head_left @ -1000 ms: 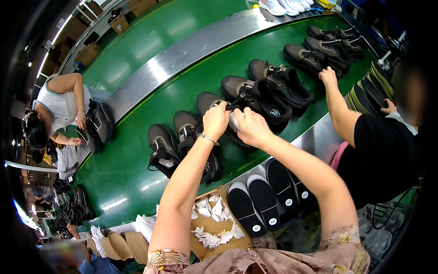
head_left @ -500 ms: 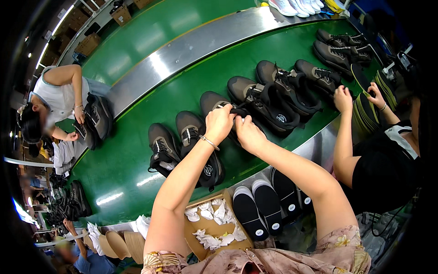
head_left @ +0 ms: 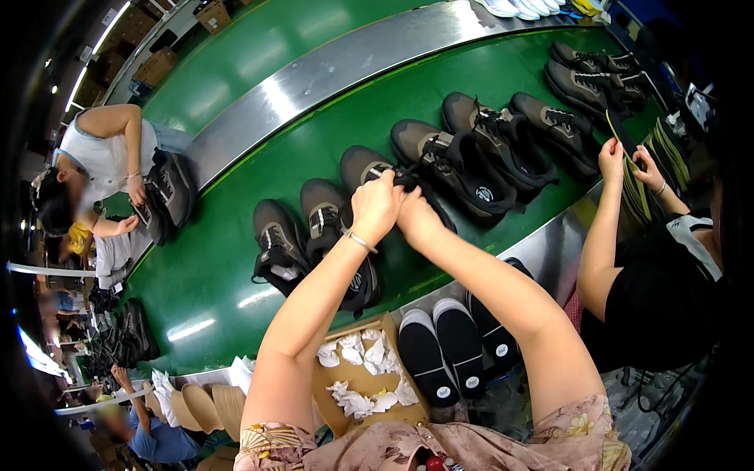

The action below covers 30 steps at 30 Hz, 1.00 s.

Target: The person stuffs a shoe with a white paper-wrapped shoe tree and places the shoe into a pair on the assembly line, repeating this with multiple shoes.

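Note:
A brown and black sneaker (head_left: 364, 163) stands on the green belt, its toe pointing away from me. My left hand (head_left: 375, 206) is closed at its lace and tongue area, a bracelet on that wrist. Close against it, my right hand (head_left: 416, 213) has its fingers curled on the shoe's opening; both hands hide most of the shoe's middle. Left of them stand two matching sneakers, a nearer one (head_left: 323, 206) partly behind my left forearm and another (head_left: 276, 235) with white paper inside. To the right is another sneaker (head_left: 448, 165) showing its insole.
An open cardboard box (head_left: 323, 392) with crumpled white paper sits below the belt, beside black insoles (head_left: 458, 345). A co-worker at right handles thin insoles (head_left: 638, 188). Across the belt, another person holds dark shoes (head_left: 173, 196). A metal rail (head_left: 314, 102) edges the belt.
My hands have drawn closer together over the shoe, the right one moving slightly left. The right-hand co-worker's nearer hand has moved from the shoes to the insoles.

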Motion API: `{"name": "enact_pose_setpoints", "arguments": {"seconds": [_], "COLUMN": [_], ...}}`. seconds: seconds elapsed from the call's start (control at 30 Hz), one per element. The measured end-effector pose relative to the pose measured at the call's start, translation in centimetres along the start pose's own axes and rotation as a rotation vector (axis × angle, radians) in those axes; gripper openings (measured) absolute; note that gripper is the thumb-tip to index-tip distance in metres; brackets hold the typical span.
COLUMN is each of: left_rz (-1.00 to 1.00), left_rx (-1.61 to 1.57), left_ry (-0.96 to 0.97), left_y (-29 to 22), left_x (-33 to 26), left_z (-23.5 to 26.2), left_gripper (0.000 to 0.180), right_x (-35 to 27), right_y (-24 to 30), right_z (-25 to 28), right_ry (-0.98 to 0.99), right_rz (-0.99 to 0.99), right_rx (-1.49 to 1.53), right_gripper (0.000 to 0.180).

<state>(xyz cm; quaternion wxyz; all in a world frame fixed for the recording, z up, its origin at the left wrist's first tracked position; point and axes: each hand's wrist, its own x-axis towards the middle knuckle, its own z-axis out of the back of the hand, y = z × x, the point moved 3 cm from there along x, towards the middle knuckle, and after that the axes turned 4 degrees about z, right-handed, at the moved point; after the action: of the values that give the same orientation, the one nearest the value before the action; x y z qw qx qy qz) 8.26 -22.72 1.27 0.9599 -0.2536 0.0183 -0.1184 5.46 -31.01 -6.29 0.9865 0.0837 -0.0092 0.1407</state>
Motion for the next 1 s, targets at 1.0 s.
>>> {"name": "enact_pose_setpoints", "arguments": {"seconds": [1.0], "left_rz": [-0.223], "left_rx": [-0.236], "left_ry": [-0.326], "left_y": [4.5], "left_x": [-12.5], "left_z": [17.4], "left_gripper": [0.054], "right_x": [-7.0], "right_y": [9.3], "right_z": [11.4], "right_ry": [-0.232], "right_rz": [0.005], "right_rx": [0.016], "right_gripper": [0.019]}}
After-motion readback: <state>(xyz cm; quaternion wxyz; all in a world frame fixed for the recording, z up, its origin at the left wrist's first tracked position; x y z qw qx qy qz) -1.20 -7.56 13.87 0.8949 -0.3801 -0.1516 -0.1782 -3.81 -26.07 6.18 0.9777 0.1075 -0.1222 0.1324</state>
